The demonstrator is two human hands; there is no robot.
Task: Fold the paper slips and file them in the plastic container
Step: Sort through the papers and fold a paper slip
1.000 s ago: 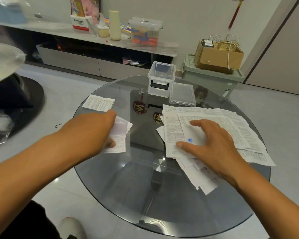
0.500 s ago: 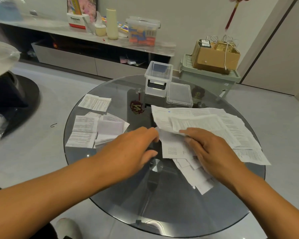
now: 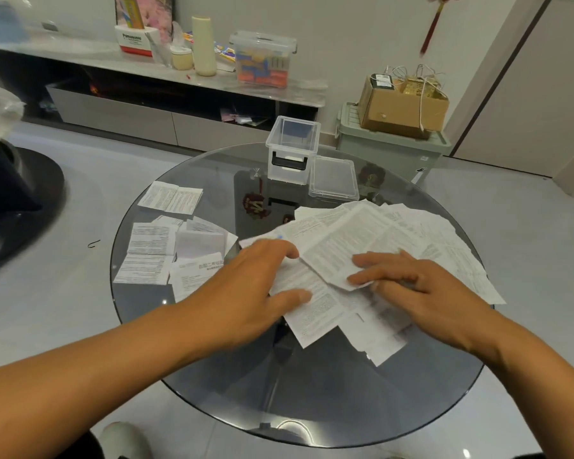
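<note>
Both hands worked the loose heap of unfolded paper slips (image 3: 395, 233) on the right half of the round glass bench (image 3: 312, 402). The left hand (image 3: 249, 293) lay on the near left edge of the heap, thumb pressed to a printed slip (image 3: 312, 309) and fingers reaching over the sheets; whether the fingertips pinched a sheet or only pressed it could not be told, since that part was blurred. The right hand (image 3: 421, 286) rested on the heap with its fingers fairly straight, index and middle fingers holding down the corner of a larger sheet (image 3: 342, 246) that lay atop the rest. Neither hand was closed around anything that could be seen.

A smaller group of folded slips (image 3: 166, 253) sat on the left side of the bench, well apart from the heap. The clear plastic container (image 3: 292, 150) stood open at the far edge, its lid (image 3: 333, 177) lying just beside it on the right, and it looked empty.

The step in hand seemed to be separating one slip from the heap for folding. Next, one sheet would need lifting free of its neighbours without dragging them, then creasing flat.
</note>
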